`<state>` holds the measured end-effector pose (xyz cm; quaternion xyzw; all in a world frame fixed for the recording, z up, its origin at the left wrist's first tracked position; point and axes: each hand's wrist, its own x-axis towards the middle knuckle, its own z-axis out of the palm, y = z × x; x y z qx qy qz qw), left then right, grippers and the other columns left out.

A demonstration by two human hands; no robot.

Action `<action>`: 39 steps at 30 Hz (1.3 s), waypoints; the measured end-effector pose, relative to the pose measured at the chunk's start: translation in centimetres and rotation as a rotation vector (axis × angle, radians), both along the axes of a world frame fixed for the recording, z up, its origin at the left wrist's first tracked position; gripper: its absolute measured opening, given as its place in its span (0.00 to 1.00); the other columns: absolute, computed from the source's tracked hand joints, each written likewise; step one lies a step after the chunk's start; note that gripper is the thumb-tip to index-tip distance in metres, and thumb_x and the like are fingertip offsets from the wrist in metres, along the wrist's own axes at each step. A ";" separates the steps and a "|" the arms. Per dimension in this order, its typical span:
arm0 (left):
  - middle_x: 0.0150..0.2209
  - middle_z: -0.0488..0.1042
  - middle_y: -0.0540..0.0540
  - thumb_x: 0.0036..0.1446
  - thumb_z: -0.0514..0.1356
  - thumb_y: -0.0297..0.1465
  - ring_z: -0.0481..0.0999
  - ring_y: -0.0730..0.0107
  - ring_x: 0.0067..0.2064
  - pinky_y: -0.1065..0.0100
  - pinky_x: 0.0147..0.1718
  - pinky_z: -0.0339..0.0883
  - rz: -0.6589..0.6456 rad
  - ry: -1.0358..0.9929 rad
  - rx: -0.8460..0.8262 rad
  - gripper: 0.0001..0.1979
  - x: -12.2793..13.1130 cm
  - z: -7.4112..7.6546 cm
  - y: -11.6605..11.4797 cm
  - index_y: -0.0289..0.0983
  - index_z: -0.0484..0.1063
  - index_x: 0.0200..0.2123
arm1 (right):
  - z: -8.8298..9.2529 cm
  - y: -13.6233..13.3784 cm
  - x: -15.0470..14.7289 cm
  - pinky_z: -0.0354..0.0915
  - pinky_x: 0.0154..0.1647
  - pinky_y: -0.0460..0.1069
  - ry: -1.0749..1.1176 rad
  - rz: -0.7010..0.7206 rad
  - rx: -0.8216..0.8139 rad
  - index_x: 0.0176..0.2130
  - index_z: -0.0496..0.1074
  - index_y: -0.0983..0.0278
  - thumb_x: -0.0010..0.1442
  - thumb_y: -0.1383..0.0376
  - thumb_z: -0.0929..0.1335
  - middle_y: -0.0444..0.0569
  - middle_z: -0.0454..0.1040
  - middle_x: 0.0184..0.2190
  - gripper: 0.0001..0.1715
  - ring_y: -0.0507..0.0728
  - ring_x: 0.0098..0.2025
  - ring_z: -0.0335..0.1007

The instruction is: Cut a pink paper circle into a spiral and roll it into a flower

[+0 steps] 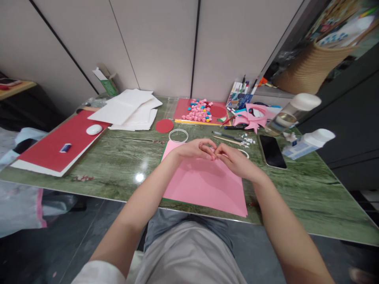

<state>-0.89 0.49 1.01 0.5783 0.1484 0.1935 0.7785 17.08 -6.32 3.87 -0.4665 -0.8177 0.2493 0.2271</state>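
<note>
My left hand [199, 149] and my right hand [235, 158] meet above a stack of pink paper [204, 189]. Both are closed, their fingertips pinching what looks like a small pink paper piece [212, 158], mostly hidden by the fingers. Beyond them, a heap of small pink folded paper pieces [198, 111], with a few blue and yellow ones, lies on a red sheet [181, 106]. A roll of tape [178, 136] sits at the pink stack's far left corner. Another white ring [244, 153] shows partly behind my right hand.
Right of my hands are a phone [271, 151], a white bottle [309, 142], a clear bottle [291, 114] and pink paper scraps [251, 116]. To the left lie white sheets [127, 106] and a red board [66, 138] bearing a mouse [94, 129]. A pen [226, 136] lies ahead.
</note>
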 end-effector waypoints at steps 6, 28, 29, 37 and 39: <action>0.28 0.75 0.45 0.37 0.65 0.26 0.74 0.71 0.34 0.65 0.39 0.63 -0.030 0.042 0.029 0.20 -0.1 0.3 0.0 0.33 0.64 0.37 | 0.1 -0.2 -0.1 0.54 0.31 0.46 -0.037 0.026 -0.016 0.33 0.61 0.63 0.58 0.68 0.58 0.46 0.68 0.30 0.05 0.52 0.30 0.62; 0.28 0.75 0.43 0.37 0.65 0.27 0.75 0.69 0.33 0.65 0.37 0.64 -0.100 0.103 0.116 0.20 -0.3 0.5 -0.1 0.33 0.62 0.36 | 0.1 -0.4 -0.2 0.53 0.29 0.45 -0.107 0.047 -0.008 0.29 0.61 0.63 0.57 0.68 0.58 0.43 0.66 0.27 0.05 0.50 0.27 0.59; 0.28 0.75 0.44 0.38 0.65 0.27 0.75 0.69 0.33 0.65 0.37 0.64 -0.103 0.105 0.118 0.20 -0.3 0.5 -0.1 0.34 0.62 0.36 | 0.1 -0.4 -0.3 0.53 0.28 0.45 -0.110 0.043 -0.001 0.30 0.60 0.63 0.57 0.67 0.59 0.43 0.66 0.27 0.05 0.50 0.27 0.59; 0.28 0.74 0.45 0.38 0.65 0.26 0.75 0.70 0.33 0.65 0.37 0.65 -0.111 0.116 0.133 0.20 -0.4 0.9 -0.3 0.34 0.62 0.36 | -0.2 -0.4 -0.6 0.52 0.27 0.45 -0.116 0.019 0.035 0.29 0.60 0.63 0.56 0.65 0.60 0.43 0.66 0.25 0.05 0.50 0.26 0.58; 0.28 0.74 0.45 0.38 0.64 0.26 0.75 0.69 0.33 0.65 0.37 0.65 -0.117 0.108 0.135 0.20 -0.4 0.9 -0.3 0.34 0.62 0.36 | -0.2 -0.4 -0.6 0.52 0.27 0.45 -0.107 0.017 0.029 0.29 0.60 0.63 0.56 0.65 0.60 0.43 0.67 0.25 0.05 0.50 0.25 0.59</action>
